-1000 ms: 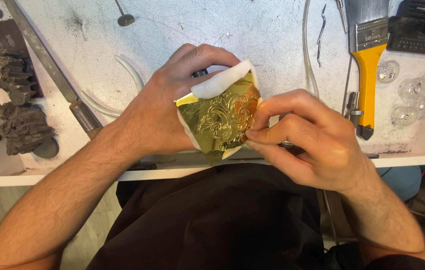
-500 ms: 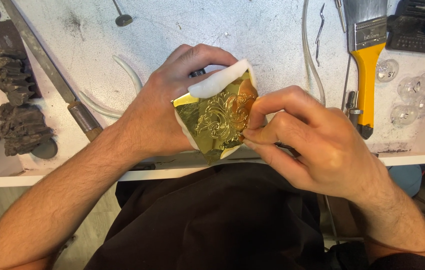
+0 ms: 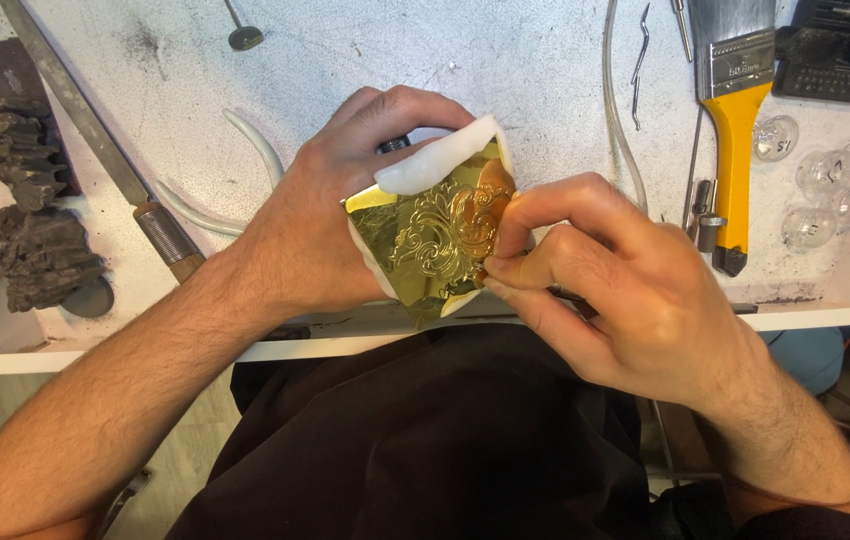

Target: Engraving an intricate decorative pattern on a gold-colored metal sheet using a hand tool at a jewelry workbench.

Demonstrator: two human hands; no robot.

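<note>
A gold metal plate point(image 3: 440, 235) on a white pad point(image 3: 435, 160) is gripped in the curled fingers of the left hand point(image 3: 330, 215). The right hand point(image 3: 605, 275) is pinched narrow at the plate's right edge, apparently around a thin tool, mostly hidden. Scrollwork is already raised across the centre; the margins beyond the fingertips are left plain.

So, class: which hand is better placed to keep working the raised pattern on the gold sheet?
Probably the right hand: its fingertips pinch at the gold sheet edge, beside the pattern. The left hand is busy cradling the sheet on its white backing.
</note>
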